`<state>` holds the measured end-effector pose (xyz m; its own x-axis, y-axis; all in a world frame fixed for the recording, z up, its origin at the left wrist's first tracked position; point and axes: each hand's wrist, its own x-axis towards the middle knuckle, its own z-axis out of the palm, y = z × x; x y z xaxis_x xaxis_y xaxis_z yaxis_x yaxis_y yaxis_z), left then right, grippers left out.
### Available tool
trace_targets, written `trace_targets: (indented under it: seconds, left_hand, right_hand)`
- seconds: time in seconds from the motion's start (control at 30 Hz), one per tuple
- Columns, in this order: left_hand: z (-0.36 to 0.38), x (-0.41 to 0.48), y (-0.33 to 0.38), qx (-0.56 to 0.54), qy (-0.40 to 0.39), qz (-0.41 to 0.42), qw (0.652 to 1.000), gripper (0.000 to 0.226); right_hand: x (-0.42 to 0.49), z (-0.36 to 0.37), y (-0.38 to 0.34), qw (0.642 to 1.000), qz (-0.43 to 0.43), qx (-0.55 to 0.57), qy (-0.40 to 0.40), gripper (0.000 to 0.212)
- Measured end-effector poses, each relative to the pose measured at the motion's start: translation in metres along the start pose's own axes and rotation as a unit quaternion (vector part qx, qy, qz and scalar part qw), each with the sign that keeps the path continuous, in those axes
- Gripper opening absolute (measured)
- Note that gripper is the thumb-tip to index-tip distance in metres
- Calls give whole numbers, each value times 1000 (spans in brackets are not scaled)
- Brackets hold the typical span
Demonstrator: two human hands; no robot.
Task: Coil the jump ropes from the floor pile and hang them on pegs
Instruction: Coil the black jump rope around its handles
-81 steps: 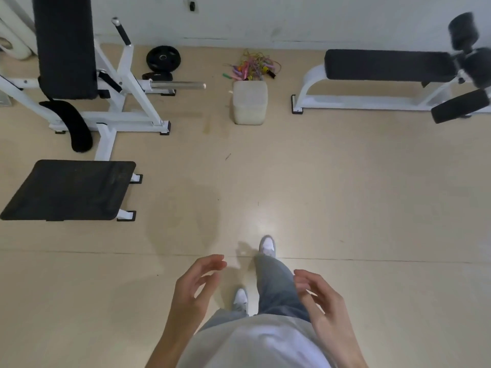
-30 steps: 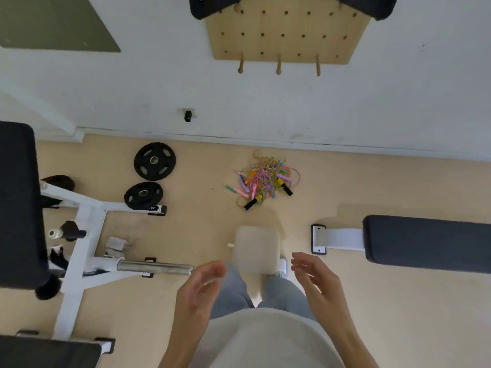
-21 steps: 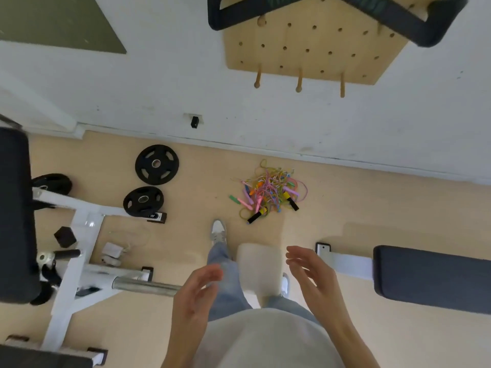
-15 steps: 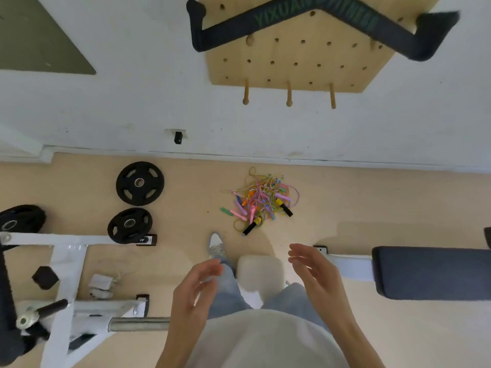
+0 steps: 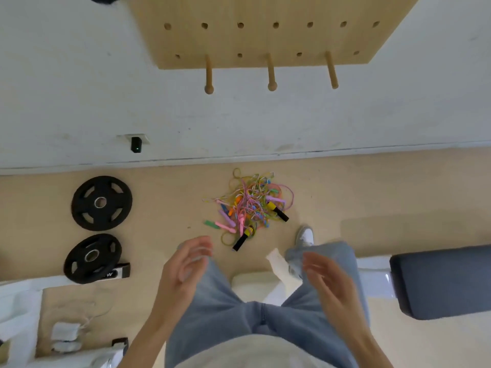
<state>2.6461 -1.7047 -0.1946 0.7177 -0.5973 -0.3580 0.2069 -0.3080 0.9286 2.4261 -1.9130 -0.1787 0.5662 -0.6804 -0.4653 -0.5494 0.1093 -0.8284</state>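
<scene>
On floor at 12 o'clock, near wall: jump rope pile (image 5: 249, 208), tangled | pegboard (image 5: 265, 30) above it, three pegs (image 5: 271, 73) | left hand (image 5: 183, 269) at pile's 7 o'clock, loosely spread, holding nothing | right hand (image 5: 329, 285) at 5 o'clock, likewise | weight plates (image 5: 101, 203) at pile's 9 o'clock

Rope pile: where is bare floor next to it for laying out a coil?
Bare floor lies left of the rope pile, up to the two weight plates, and right of it, between wall and bench pad. It is crowded on the near side: a shoe and a pale block.
</scene>
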Motion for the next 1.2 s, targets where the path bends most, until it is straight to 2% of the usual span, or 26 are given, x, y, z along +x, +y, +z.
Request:
trace_targets:
  seconds: [0.2,0.33,0.43,0.57,0.67,0.77,0.93,1.07,1.2]
  left_hand:
    - [51,148,-164,-77,54,14,996,25]
    - [67,226,-267,-84,69,38,993,28]
    - [74,262,-325,-82,70,55,993,29]
    - [76,282,-373,-69,62,80,993,30]
    - [79,283,-382,-71,67,95,991,30]
    - [83,279,-377,-64,74,112,989,30]
    - [92,267,-353,11,57,115,992,35]
    - [111,267,-312,98,36,130,986,33]
    - [147,270,-248,144,37,172,974,27]
  right_hand:
    - [203,24,141,996,-55,-57,-49,38]
    - [309,50,220,986,-101,-104,-87,44]
    - [355,66,258,980,-136,-113,-93,41]
    - [363,77,290,970,-186,-116,-109,50]
    - [358,79,301,961,-217,-135,-108,54]
    - [356,79,299,956,-259,-125,-66,56]
    - [349,63,297,971,-216,-104,-18,56]
    - [341,54,293,972,-217,-86,-11,53]
    - [334,48,281,962,-237,-131,-23,47]
